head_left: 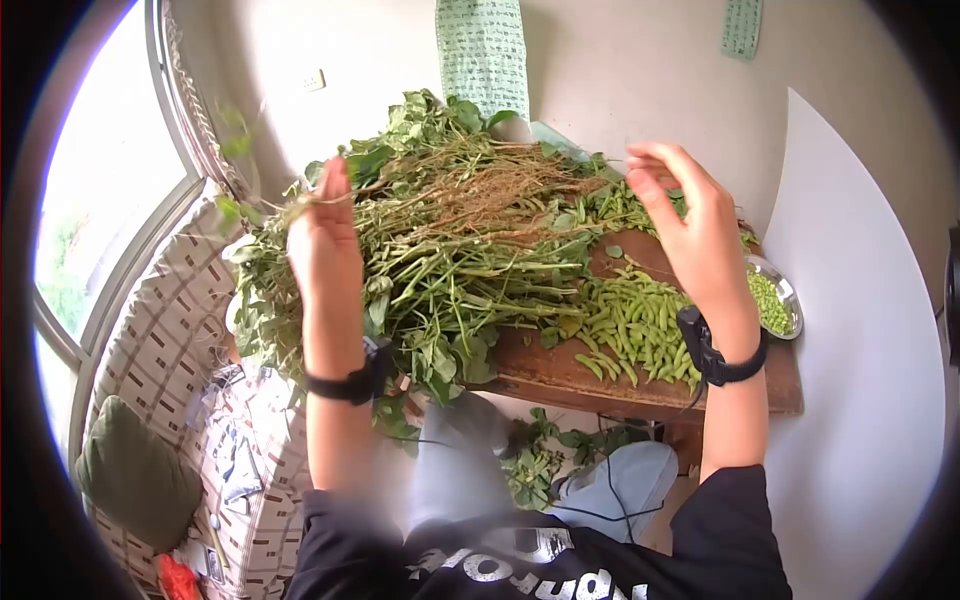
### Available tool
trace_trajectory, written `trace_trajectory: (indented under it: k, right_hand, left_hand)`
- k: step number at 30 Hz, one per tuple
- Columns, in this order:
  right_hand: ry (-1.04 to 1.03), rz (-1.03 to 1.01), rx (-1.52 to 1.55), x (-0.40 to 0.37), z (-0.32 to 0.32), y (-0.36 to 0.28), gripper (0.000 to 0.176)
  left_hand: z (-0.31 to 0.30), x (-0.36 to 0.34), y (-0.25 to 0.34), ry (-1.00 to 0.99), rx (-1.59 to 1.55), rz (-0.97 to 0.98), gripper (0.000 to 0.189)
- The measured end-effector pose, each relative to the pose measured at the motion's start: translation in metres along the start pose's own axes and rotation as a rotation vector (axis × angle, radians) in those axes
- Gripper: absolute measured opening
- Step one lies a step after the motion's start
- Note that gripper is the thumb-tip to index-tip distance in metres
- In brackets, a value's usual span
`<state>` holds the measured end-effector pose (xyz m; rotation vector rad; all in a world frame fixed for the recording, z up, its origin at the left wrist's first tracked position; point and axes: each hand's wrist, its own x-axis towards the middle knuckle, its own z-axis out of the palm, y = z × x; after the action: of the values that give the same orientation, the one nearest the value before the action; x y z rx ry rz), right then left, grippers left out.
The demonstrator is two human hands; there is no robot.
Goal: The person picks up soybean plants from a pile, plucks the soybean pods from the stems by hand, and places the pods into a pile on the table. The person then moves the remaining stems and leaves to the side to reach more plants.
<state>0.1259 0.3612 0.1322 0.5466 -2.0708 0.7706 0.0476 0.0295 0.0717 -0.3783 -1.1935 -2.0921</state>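
My left hand is closed around a thin soybean stalk, whose blurred leaves stick out to the left. It is raised in front of the left side of a big heap of cut soybean plants, with roots and stems lying across the wooden table. On the right, my right hand hovers over the table with thumb and fingers curved and apart, and I see nothing between them. Below it lies a pile of green soybean pods. More pods lie behind, near the heap's right end.
A metal bowl of shelled green beans stands at the right end of the wooden table. Loose leaves and a black cable are on the floor by my legs. A sofa with a dark green cushion stands left, beneath the window.
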Motion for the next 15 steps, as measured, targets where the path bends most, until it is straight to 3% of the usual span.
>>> trace_trajectory:
  k: [1, 3, 5, 6, 7, 9, 10, 11, 12, 14, 15]
  right_hand:
    - [-0.043, -0.066, 0.013, 0.007, 0.001, -0.014, 0.027]
    - [-0.089, -0.084, 0.012, 0.023, -0.008, -0.034, 0.023]
    - [-0.1, -0.069, 0.111, 0.041, -0.015, -0.04, 0.022]
    - [-0.096, -0.153, 0.116, 0.051, -0.016, -0.037, 0.02]
    - [-0.099, -0.162, 0.1, 0.065, -0.015, -0.045, 0.02]
    - [-0.178, -0.174, 0.15, 0.092, -0.008, -0.068, 0.023]
    - [-0.205, -0.167, 0.138, 0.111, 0.006, -0.069, 0.023]
    - [-0.157, -0.342, 0.126, 0.139, 0.024, -0.068, 0.024]
    - [-0.106, -0.522, 0.117, 0.165, 0.041, -0.071, 0.025]
    - [-0.711, 0.196, 0.403, 0.216, 0.048, -0.118, 0.009]
    - [-0.709, 0.185, 0.398, 0.233, 0.109, -0.06, 0.009]
  left_hand:
    - [-0.009, -0.001, -0.012, 0.001, 0.003, 0.0, 0.031]
    - [-0.023, -0.013, -0.022, -0.043, -0.082, -0.577, 0.039]
    - [-0.041, -0.033, 0.004, -0.463, 0.173, -0.432, 0.039]
    - [-0.032, -0.035, 0.031, -0.322, 0.317, -0.501, 0.037]
    - [-0.03, -0.028, 0.052, -0.309, 0.605, -0.461, 0.035]
    - [-0.029, -0.003, 0.038, -0.269, 0.776, 0.131, 0.029]
    - [-0.017, 0.007, 0.032, -0.275, 0.987, 0.229, 0.026]
    - [-0.016, 0.022, 0.012, -0.375, 1.245, 0.529, 0.03]
    - [-0.024, 0.023, -0.013, -0.506, 1.334, 0.439, 0.035]
    - [-0.038, 0.011, -0.064, -0.708, 1.495, 0.303, 0.044]
    - [-0.042, -0.006, -0.08, -0.78, 1.572, 0.255, 0.049]
